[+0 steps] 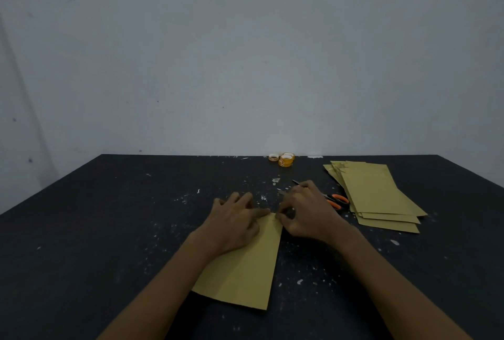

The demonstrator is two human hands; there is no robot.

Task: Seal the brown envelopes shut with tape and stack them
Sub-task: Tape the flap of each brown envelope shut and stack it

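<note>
One brown envelope lies flat on the black table in front of me, its far end under my hands. My left hand rests palm down on that end, fingers spread. My right hand pinches the envelope's far right corner with thumb and fingers. A loose pile of several brown envelopes lies to the right. Two tape rolls stand at the table's far edge.
Orange-handled scissors lie between my right hand and the envelope pile, partly hidden by the hand. White specks and scraps dot the tabletop. A grey wall rises directly behind the table's far edge.
</note>
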